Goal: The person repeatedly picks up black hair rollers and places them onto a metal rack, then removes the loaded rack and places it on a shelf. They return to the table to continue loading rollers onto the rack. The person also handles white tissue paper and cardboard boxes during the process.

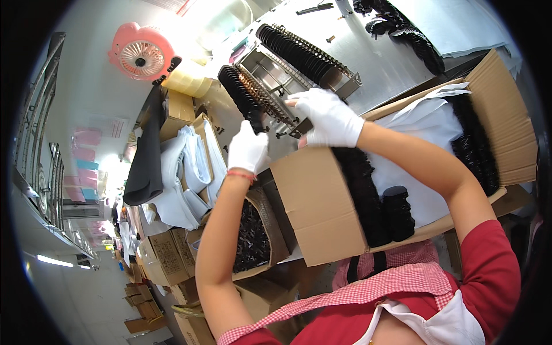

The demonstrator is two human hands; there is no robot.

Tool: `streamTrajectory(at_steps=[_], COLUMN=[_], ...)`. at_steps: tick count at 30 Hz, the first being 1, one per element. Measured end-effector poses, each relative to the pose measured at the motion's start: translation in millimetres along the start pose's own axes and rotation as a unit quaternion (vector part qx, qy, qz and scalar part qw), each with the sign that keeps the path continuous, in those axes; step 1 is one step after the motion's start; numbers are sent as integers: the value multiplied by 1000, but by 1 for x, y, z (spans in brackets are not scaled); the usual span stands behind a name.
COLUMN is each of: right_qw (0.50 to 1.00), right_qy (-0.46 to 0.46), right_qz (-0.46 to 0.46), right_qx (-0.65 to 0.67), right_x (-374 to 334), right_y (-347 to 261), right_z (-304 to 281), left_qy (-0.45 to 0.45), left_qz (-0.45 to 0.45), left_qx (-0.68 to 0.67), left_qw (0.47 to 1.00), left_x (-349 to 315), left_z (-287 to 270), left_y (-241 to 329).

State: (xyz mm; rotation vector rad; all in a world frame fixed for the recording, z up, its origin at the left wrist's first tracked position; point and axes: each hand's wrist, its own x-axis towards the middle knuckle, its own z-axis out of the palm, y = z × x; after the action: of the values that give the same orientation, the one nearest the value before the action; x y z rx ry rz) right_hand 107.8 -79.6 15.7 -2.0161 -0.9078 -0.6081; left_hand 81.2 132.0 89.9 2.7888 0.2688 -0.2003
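White gloves cover both my hands over a metal rack [269, 68] on the steel table. The fingers of my left hand [247, 148] are closed at the near end of a tight row of thin black pieces [237, 92]; the exact grip is partly hidden. My right hand [332, 118] is at the rack's near end, index finger stretched out and thumb apart, around a dark metal end piece [300, 127]. A second, longer row of black pieces [296, 54] lies along the rack's right side. Bare fingertips poke out of the right glove.
An open carton [313, 213] with white sheets and black bundles [398, 213] stands before me. To its left is a box of small black parts [251, 238]. A pink fan [141, 53] is at the far left. Black shiny strips [411, 37] lie at the back right.
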Motion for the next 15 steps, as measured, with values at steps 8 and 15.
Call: streamTrajectory(at_steps=[8, 15], right_qw=[986, 976], right_qy=[-70, -175], right_qz=[114, 72], right_qx=[102, 110], right_x=[7, 22], right_y=[-36, 32], right_z=[7, 10], left_qy=[-159, -35], left_qz=[177, 100], left_qx=[-132, -82], left_qw=[962, 991], left_x=[-7, 114], left_z=[-11, -6], left_y=[-17, -55])
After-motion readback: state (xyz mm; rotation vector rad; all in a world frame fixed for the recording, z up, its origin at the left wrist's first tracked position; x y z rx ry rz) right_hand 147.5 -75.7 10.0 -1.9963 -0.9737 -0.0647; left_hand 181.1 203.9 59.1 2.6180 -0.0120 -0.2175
